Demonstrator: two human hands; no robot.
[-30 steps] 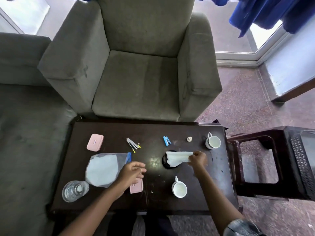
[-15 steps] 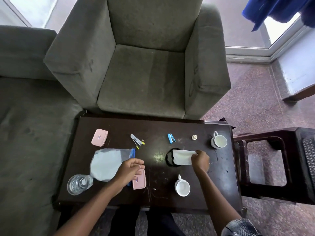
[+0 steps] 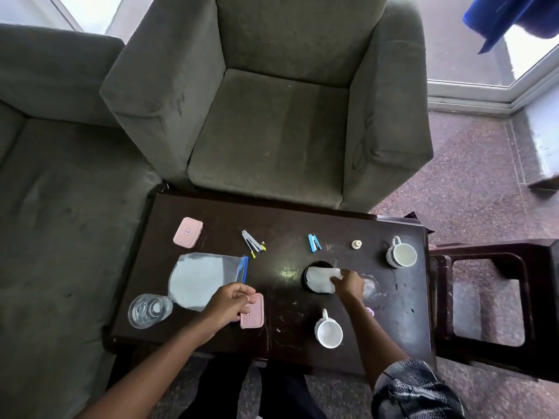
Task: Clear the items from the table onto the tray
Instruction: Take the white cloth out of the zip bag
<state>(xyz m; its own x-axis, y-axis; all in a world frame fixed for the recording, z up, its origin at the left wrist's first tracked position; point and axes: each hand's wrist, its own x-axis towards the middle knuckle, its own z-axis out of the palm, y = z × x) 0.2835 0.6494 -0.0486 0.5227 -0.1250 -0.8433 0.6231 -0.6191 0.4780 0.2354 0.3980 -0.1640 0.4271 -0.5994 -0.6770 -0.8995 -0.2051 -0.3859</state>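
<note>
Black and round, a dish [image 3: 317, 265] at mid-frame is mostly hidden under the white tissue [image 3: 319, 282], which the right hand [image 3: 349, 284] pinches at its right edge. The left hand [image 3: 228, 303], fingers curled, covers the left side of a pink case [image 3: 254, 313] lower left of centre; whether it grips the case cannot be told. A lilac bit [image 3: 370, 311] beside the right forearm is too small to name. Also on the dark table [image 3: 402, 328]: right cup [image 3: 401, 255], lower cup [image 3: 329, 333], glass [image 3: 148, 309], zip bag [image 3: 199, 278], blue clip [image 3: 314, 242]
</note>
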